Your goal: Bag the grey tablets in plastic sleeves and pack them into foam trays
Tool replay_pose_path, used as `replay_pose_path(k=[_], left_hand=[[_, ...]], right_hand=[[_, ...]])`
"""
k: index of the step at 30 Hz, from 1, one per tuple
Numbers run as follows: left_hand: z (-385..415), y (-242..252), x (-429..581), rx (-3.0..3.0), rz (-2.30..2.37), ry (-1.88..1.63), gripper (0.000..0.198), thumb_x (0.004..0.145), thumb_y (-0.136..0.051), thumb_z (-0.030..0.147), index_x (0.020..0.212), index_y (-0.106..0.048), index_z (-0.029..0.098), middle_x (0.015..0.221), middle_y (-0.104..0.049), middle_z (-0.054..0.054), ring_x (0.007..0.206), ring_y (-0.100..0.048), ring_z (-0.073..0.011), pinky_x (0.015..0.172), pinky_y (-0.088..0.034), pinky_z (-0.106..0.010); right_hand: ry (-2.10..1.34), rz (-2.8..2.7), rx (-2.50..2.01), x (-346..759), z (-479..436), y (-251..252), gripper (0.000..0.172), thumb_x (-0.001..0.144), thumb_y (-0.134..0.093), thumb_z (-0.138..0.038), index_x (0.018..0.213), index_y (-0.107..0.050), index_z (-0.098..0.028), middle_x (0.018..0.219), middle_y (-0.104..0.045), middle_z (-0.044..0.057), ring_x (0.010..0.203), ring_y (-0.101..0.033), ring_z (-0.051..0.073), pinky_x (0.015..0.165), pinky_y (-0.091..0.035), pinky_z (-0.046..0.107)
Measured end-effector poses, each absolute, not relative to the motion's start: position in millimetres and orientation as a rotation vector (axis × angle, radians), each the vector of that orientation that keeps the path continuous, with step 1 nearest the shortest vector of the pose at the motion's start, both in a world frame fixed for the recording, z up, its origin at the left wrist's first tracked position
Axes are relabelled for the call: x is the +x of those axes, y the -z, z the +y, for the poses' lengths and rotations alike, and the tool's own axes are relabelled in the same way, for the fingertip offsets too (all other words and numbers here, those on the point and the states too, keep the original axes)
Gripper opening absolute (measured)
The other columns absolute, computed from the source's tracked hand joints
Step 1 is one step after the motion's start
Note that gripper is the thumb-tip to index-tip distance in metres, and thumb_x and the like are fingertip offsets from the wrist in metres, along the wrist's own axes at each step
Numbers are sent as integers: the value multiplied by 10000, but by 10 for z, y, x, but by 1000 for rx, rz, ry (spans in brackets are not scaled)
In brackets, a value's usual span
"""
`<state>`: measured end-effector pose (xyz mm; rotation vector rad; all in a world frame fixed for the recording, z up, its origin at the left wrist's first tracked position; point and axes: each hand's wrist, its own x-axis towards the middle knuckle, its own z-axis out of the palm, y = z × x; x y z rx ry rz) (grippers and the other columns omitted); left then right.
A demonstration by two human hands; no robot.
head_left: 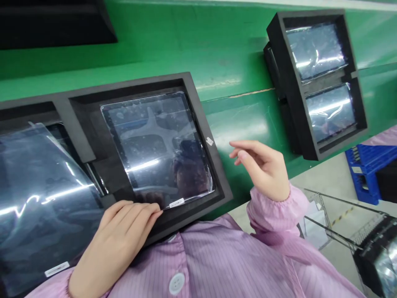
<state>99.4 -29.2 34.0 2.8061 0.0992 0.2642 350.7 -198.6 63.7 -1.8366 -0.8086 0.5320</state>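
Note:
In the head view, a black foam tray [214, 165] lies in front of me with a film-covered screen panel [161, 145] in its right compartment. My left hand [116, 238] is closed at that panel's lower edge, fingertips beside a small white barcode label [176, 203]; its thumb is hidden. Another film-covered panel [46, 198] sits tilted in the left compartment, partly behind my left forearm. To the right of the tray my right hand [263, 167] hovers above the green bench, fingers loosely bent and thumb apart, holding nothing.
A stack of black foam trays [297, 91] with two film-covered screens stands at the right on the green bench [229, 54]. Another black object [52, 25] is at the upper left. Beyond the bench's edge are a blue crate [361, 178] and a wire rack [328, 223].

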Motion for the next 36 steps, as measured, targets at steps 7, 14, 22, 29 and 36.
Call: replay_pose_path(k=[7,14,22,29,36], left_hand=[[-222,-263,675,2776,478,-178,258,1071,-286,298,917,-489,252,782,-773,-7,761,-741,-177,1004,-421,-359],[-327,-196,498,2682,637,-4,204,1029,-347,239,1033,-549,264,992,-793,-27,1081,-716,-243,1105,-322,-471],[-330,-184,620,2624,462,-258,101,908,-524,207,873,-611,246,1070,-776,-67,1107,-711,-299,1175,-274,-546],[-335,-138,653,2755,877,-131,604,918,-573,323,1495,-434,209,1651,-324,-254,1489,-353,-522,1130,-326,-722],[-412,-25,691,2692,1091,-109,868,957,-493,441,1653,-16,236,1720,-164,-217,1571,-189,-473,1174,-315,-705]], right_hand=[[-524,-757,-1747,3187,-2173,-488,263,917,-592,-87,1055,-773,-221,795,-773,-3,623,-742,131,617,-656,248],[-501,-827,-1739,3112,-2087,-389,363,980,-498,-68,1229,-706,-230,911,-780,11,736,-777,122,715,-678,247],[-690,-1025,-1895,2810,-1770,-459,736,1044,-504,-423,1616,-212,-64,1281,-711,251,997,-794,265,782,-699,354],[-298,-1297,-2232,2644,-1460,-567,613,1052,-453,-402,1500,-424,15,1042,-780,197,700,-782,234,504,-635,280],[-206,-1885,-1657,2366,-1333,-589,348,1062,-397,-144,1103,-742,-144,1143,-790,89,833,-751,141,746,-636,229]])
